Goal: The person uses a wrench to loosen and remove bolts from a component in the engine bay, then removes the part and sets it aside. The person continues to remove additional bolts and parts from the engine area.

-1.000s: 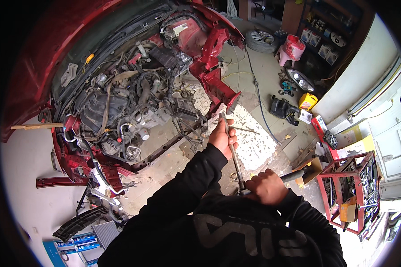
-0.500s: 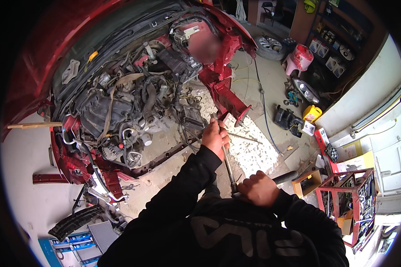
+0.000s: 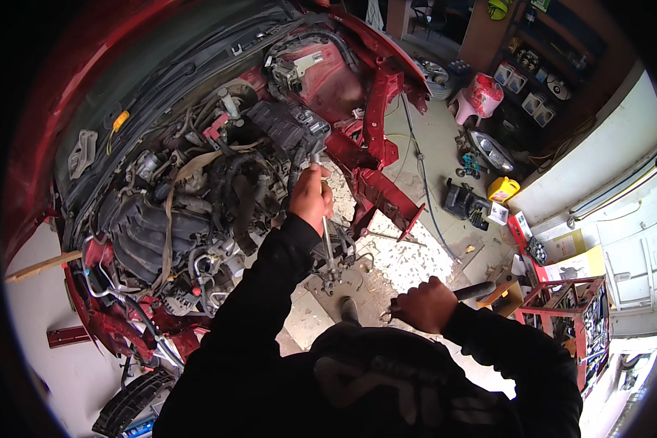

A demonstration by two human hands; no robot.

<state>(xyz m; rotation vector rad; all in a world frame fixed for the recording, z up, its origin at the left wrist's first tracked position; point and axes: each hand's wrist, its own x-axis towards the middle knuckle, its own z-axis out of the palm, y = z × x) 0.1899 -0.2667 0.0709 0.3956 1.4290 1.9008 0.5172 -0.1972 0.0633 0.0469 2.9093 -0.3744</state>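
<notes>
My left hand (image 3: 312, 196) is closed round a long metal bar (image 3: 328, 244), which looks like a socket extension bar. It is held slanting over the front of the engine bay, its upper end poking out above my fist. My right hand (image 3: 426, 306) grips a tool with a thick black handle (image 3: 477, 290); a small metal head (image 3: 390, 309) shows on the other side of the fist. I cannot make out its exact kind. Left of the bar lies the exposed engine (image 3: 160, 226) of a red car, and a bare red frame rail (image 3: 387, 197) is to its right.
A red tool rack (image 3: 577, 306) and a cardboard box (image 3: 500, 296) stand at my right. Farther off on the floor are a headlamp (image 3: 491, 150), a yellow jug (image 3: 503, 189) and a pink stool (image 3: 478, 98). A cable (image 3: 422, 164) runs across the floor.
My left hand has moved up and left with the bar, closer to the engine. The bar's lower end has come apart from the tool in my right hand. The view has shifted toward the car.
</notes>
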